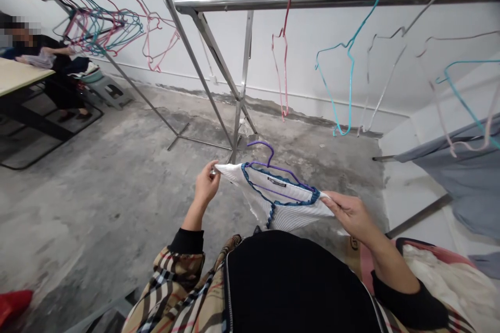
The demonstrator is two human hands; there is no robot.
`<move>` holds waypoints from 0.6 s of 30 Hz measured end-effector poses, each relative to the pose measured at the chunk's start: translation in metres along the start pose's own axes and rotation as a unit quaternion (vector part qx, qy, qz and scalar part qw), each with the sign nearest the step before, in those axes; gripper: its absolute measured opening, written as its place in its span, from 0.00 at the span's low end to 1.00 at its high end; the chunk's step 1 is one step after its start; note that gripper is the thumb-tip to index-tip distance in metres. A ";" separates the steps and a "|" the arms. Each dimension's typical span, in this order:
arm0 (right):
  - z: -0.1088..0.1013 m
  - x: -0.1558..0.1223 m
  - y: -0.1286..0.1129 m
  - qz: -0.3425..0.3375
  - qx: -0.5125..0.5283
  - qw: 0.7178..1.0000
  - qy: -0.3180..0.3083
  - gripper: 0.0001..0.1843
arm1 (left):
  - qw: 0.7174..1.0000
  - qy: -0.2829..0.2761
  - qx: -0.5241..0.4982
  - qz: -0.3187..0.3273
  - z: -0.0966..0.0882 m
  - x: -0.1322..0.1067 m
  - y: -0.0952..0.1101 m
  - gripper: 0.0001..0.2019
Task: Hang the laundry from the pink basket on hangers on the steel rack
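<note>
A white ribbed top (291, 218) with a wavy blue trim round its neckline is stretched out in front of my body. Inside its neck opening sits a purple hanger (269, 152), its hook rising above the collar. A small dark label shows at the back of the neck. My left hand (208, 182) pinches one shoulder end of the top between thumb and fingers. At the other shoulder, my right hand (349, 213) is closed on the fabric. The lower part of the top is hidden behind my black clothing.
Metal rails (297, 0) stand ahead, with pink, teal and grey hangers along them, such as a teal hanger (349, 62). At far left a person (49, 52) sits by a table (19, 75). Grey cloth (453, 166) hangs right, above a heap of white fabric (449, 276).
</note>
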State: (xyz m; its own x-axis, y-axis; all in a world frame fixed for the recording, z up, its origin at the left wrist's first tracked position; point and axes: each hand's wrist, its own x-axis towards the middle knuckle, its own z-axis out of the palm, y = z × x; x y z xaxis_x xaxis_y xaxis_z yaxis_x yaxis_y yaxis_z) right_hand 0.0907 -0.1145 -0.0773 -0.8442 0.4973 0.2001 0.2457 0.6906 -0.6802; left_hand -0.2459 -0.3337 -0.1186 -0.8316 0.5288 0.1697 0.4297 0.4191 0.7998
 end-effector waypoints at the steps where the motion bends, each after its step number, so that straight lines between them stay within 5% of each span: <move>1: -0.001 0.000 0.000 0.002 0.002 1.000 -0.002 0.20 | 1.000 -0.007 -0.025 -0.009 -0.001 0.000 0.001 0.14; 11: -0.012 -0.001 0.002 0.032 0.008 0.999 0.011 0.19 | 0.992 0.002 -0.125 -0.006 -0.032 0.005 0.039 0.19; 14: 0.003 0.007 -0.002 0.056 -0.001 0.997 0.055 0.20 | 0.988 -0.021 -0.152 0.002 -0.011 -0.007 0.049 0.18; 18: 0.042 0.026 -0.018 0.082 0.006 0.992 0.091 0.21 | 0.975 -0.103 -0.198 0.018 0.046 -0.041 0.069 0.18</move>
State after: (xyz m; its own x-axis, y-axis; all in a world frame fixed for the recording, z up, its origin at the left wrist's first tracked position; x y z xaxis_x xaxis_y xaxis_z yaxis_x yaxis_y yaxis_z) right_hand 0.0448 -0.1362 -0.0890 -0.6930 0.6897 0.2100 0.3654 0.5871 -0.7223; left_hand -0.1658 -0.2931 -0.0970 -0.7123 0.6924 0.1150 0.2543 0.1018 0.9617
